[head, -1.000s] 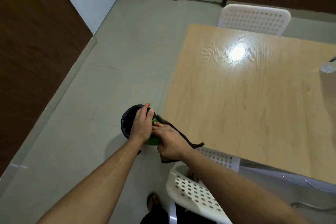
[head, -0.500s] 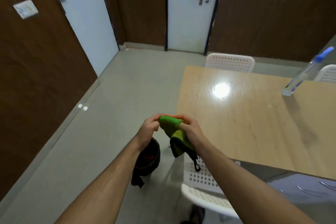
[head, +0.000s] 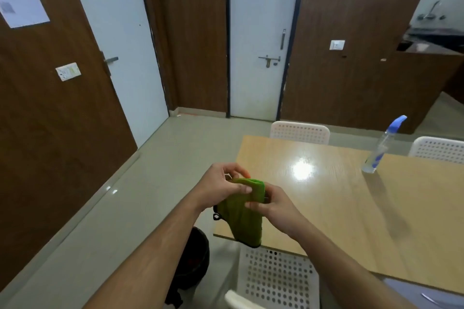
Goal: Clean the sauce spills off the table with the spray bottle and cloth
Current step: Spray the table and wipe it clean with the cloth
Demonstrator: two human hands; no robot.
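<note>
Holding item one between us: a green cloth (head: 244,211) with dark edging, folded over at the top and hanging down in front of the near left corner of the table (head: 351,221). Our left hand (head: 221,185) pinches its upper fold, thumb laid across the front. Our right hand (head: 273,204) grips its right edge, fingers curled round the fabric. Both hands are close together, almost touching, above the table corner.

Item two: a clear spray bottle (head: 383,147) with a blue nozzle, upright on the far right part of the table, well apart from the cloth. We make out no sauce marks on the wood from here; a bright light reflection sits near the middle of the far side.

Item three: a white perforated chair (head: 276,278) tucked at the near edge below our hands; two more white chairs (head: 300,130) at the far side.

Item four: a black bin (head: 193,263) on the floor beneath our left forearm, beside the near chair.
</note>
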